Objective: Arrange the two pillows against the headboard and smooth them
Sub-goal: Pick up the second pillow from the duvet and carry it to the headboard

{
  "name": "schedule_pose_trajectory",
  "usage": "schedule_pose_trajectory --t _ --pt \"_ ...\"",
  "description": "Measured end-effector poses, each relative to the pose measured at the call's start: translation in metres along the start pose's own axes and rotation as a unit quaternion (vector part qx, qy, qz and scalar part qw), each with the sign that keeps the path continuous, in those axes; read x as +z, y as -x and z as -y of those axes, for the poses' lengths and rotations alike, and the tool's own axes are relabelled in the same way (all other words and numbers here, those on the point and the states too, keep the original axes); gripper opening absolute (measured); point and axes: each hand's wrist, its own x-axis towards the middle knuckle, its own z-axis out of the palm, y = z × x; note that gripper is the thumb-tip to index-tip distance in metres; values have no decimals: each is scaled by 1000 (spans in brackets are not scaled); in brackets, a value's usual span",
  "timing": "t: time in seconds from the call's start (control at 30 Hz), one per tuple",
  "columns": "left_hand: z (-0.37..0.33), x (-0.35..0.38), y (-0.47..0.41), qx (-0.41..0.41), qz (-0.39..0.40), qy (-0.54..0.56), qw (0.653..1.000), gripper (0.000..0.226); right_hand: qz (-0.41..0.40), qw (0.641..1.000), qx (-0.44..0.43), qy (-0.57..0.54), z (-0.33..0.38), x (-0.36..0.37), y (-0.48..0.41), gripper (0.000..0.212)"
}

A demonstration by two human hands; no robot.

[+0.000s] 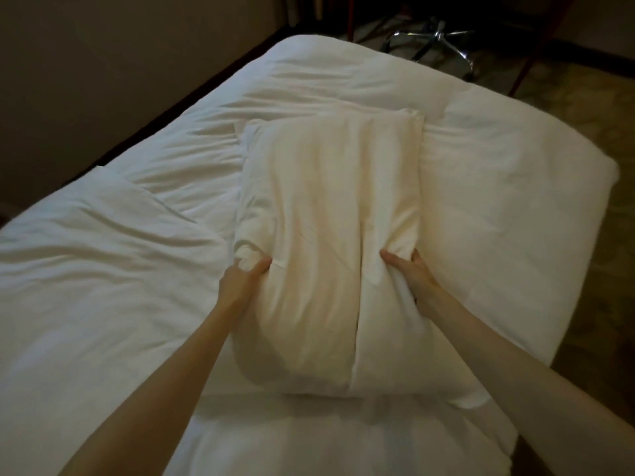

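1. While both arms reach forward, the pillow (330, 242) lies lengthwise on the white duvet (103, 269), roughly mid-bed.
2. Left hand (242, 281) grips the pillow's left edge, fingers closed into a bunch of fabric.
3. Right hand (409, 273) clamps the pillow's right edge, thumb on top, fabric pinched.
4. Pillow's near end overhangs a second white pillow-like edge (470, 398); can't tell what that is.
5. Beyond the pillow's far end: bed foot, then a chrome chair base (443, 39) on the floor.
6. Headboard not in view.
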Motion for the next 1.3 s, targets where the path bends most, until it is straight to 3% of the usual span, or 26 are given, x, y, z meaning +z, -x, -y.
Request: schedule_pose_trajectory --t 0.1,0.2,0.37,0.5,0.7,0.93,1.3 --pt "-27 -13 25 39 -25 38 998 72 -10 1000 -2 -29 11 3 13 66" --pt "-49 -25 43 81 -55 64 993 59 -13 997 -8 -69 24 5 27 41" --pt "-75 -62 79 146 -88 93 981 53 0 995 -12 -99 43 17 61 49" --pt "-84 -96 113 202 -132 78 967 50 17 993 -27 -116 53 35 91 42" --pt "-73 -161 170 256 -204 55 943 45 59 991 -49 -112 64 77 144 46" --pt "-23 -237 224 254 -286 72 921 41 145 984 -72 -74 68 141 202 57" --pt "119 -349 327 168 -416 138 883 50 294 953 -70 12 25 267 314 61"
